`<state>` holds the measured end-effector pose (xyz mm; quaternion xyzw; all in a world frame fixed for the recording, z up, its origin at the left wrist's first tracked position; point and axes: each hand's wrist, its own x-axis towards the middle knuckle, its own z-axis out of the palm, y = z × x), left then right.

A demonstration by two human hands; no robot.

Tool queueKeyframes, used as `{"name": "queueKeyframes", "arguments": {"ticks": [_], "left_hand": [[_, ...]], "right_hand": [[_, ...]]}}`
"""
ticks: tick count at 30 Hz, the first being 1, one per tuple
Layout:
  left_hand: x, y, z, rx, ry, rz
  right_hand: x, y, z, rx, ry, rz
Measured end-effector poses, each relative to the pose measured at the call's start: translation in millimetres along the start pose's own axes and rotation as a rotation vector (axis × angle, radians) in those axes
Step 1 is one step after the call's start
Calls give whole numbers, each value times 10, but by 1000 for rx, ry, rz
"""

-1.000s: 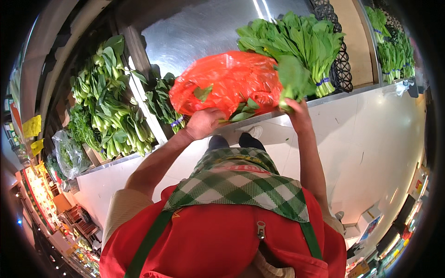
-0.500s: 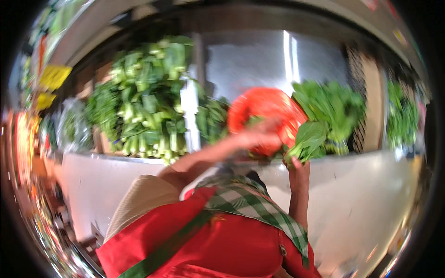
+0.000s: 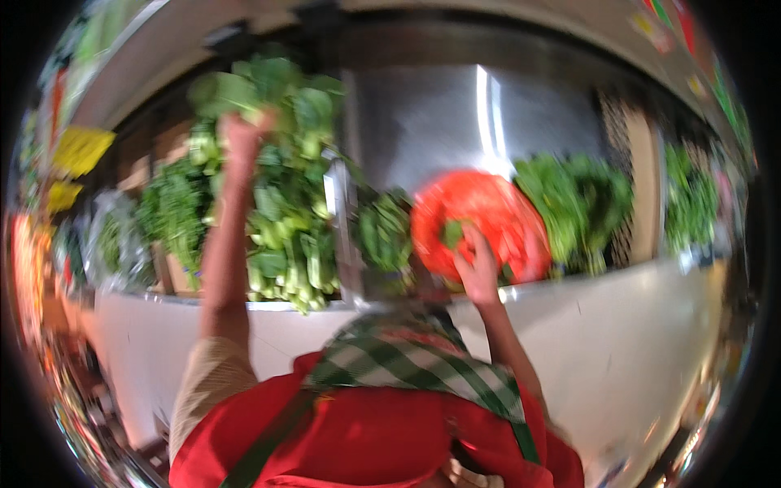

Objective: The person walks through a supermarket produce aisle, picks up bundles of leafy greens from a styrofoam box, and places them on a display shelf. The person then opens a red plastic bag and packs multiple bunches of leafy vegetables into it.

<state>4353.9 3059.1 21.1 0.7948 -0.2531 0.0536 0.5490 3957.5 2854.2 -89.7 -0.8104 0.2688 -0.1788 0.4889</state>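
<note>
Along the white-fronted produce shelf (image 3: pixel 618 342) with steel back, right hand (image 3: pixel 478 264) grip on orange bag (image 3: pixel 476 220), left hand (image 3: pixel 240 134) grip unclear among greens (image 3: pixel 285 203).

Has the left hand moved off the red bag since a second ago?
Yes. The left hand has left the red bag and gone up and left into the stacked greens, beyond the metal divider.

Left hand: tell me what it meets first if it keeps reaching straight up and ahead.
Probably the leafy greens stacked on the display; the left hand is already at their top bunch, though blur hides whether it touches.
</note>
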Motion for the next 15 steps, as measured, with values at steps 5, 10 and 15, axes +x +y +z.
{"name": "queueKeyframes", "arguments": {"ticks": [5, 10, 15], "left_hand": [[405, 275, 25, 888, 81, 289], [-1218, 658, 1328, 328, -1029, 666], [-1689, 302, 2462, 679, -1375, 487]], "right_hand": [[-223, 702, -189, -802, -43, 238], [-149, 1118, -415, -520, -21, 175], [289, 1048, -1127, 482, 147, 393]]}}
